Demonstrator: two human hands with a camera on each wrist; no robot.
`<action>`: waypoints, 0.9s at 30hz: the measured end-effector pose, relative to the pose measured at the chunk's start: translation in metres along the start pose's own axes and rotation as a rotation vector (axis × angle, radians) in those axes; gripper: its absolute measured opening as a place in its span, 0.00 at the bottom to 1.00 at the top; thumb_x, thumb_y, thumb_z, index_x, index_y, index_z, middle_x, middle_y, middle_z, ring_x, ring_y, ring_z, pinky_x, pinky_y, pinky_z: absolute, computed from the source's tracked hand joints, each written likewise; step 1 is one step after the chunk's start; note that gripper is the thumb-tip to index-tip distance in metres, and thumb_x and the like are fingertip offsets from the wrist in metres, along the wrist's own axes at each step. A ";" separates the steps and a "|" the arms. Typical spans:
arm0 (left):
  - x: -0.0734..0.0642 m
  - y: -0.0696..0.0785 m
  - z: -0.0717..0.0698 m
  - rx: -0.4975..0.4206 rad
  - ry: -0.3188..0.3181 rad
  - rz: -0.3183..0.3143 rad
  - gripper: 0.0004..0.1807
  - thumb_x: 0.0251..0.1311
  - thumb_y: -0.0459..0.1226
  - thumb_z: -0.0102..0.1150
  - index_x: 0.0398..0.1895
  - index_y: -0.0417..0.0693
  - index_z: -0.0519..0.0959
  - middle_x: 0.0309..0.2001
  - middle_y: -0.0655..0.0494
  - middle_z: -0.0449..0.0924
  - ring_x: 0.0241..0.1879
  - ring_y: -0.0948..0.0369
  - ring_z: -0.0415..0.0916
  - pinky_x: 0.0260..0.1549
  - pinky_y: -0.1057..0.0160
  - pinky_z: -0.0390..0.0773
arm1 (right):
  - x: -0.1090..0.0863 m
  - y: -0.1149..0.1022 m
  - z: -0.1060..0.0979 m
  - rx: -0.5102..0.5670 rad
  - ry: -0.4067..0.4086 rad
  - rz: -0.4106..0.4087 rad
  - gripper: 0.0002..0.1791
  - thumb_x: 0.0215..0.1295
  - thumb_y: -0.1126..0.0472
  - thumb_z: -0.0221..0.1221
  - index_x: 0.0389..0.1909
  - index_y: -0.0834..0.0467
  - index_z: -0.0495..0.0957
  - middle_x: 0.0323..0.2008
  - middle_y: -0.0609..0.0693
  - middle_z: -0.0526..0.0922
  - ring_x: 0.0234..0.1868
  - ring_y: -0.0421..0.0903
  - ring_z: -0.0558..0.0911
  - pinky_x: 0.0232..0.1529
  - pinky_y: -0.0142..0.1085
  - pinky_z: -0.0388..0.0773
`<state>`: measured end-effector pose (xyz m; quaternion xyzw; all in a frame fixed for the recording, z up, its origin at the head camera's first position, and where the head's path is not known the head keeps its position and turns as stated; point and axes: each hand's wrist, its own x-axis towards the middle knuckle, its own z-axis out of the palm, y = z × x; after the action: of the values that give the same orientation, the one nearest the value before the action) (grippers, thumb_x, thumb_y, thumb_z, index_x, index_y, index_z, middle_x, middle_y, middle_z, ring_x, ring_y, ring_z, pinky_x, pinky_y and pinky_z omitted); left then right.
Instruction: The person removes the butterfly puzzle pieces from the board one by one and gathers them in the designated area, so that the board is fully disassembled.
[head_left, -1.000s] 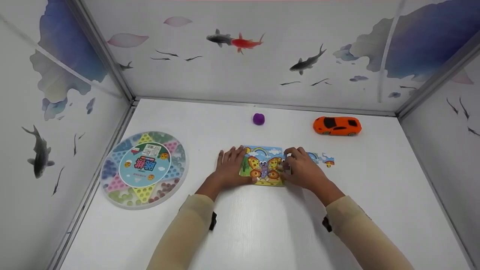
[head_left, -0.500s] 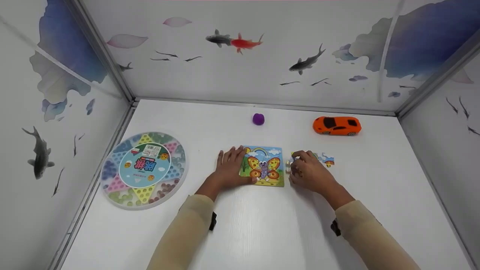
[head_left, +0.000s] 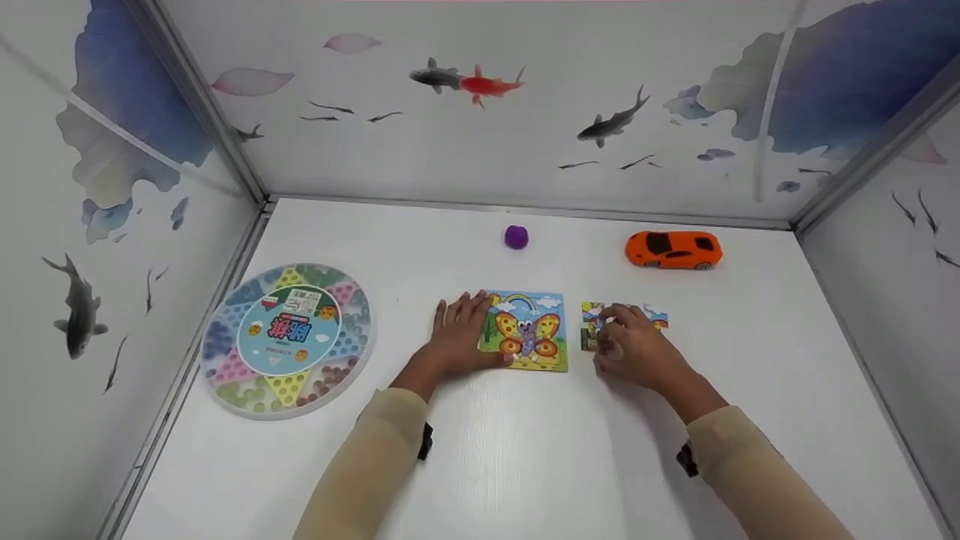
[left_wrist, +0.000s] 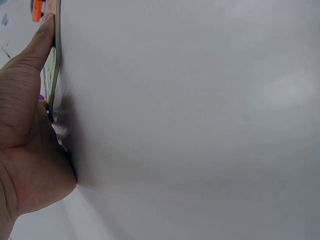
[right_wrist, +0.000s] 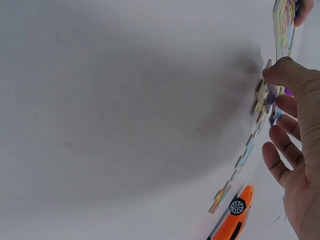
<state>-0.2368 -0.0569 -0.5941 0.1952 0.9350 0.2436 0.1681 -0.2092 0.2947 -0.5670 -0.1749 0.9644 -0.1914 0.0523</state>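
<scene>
A square butterfly picture puzzle board (head_left: 534,311) lies in the middle of the white table. My left hand (head_left: 459,341) rests along its left side, fingers spread and thumb over the lower edge; the left wrist view shows the thumb (left_wrist: 37,47) on the board's edge. To the board's right lies a row of loose jigsaw pieces (head_left: 589,337). Over them my right hand (head_left: 637,349), with bent fingers, pinches a purple-toned jigsaw piece (right_wrist: 270,96) between thumb and forefinger, low over the table. Its fingers partly hide the piece and its neighbours.
A round Chinese checkers box (head_left: 289,390) with coloured marbles stands at the left. Behind the board sits a small purple ball-like lump (head_left: 516,237). An orange toy car (head_left: 673,250) is at the back right. Fish-patterned walls (head_left: 495,150) enclose the table on three sides.
My right hand has moved right, away from the board to the loose jigsaw pieces, and a piece now shows lying left of its fingers. The left hand has stayed in place.
</scene>
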 end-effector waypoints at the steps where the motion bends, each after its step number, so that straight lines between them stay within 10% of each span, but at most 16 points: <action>1: 0.000 0.000 0.000 -0.001 0.001 0.002 0.65 0.67 0.69 0.66 0.94 0.53 0.41 0.93 0.54 0.39 0.93 0.47 0.31 0.88 0.37 0.25 | -0.001 0.001 -0.001 -0.001 0.001 0.002 0.10 0.64 0.58 0.77 0.43 0.56 0.89 0.69 0.56 0.79 0.75 0.61 0.73 0.77 0.62 0.76; 13: 0.000 0.000 0.000 -0.041 0.004 0.008 0.65 0.66 0.68 0.67 0.93 0.51 0.44 0.93 0.53 0.40 0.93 0.46 0.31 0.88 0.36 0.24 | -0.013 0.018 -0.004 0.030 -0.015 0.062 0.11 0.66 0.57 0.75 0.46 0.57 0.91 0.71 0.59 0.78 0.80 0.71 0.70 0.82 0.70 0.62; 27: 0.003 -0.003 0.001 -0.026 0.003 0.012 0.65 0.66 0.69 0.67 0.93 0.52 0.43 0.93 0.53 0.40 0.92 0.46 0.32 0.88 0.36 0.24 | -0.022 0.035 -0.006 0.079 0.001 0.095 0.11 0.68 0.57 0.75 0.47 0.57 0.90 0.71 0.57 0.70 0.68 0.61 0.78 0.72 0.61 0.82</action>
<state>-0.2399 -0.0574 -0.5971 0.1984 0.9309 0.2568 0.1679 -0.2010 0.3345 -0.5740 -0.1268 0.9633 -0.2268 0.0675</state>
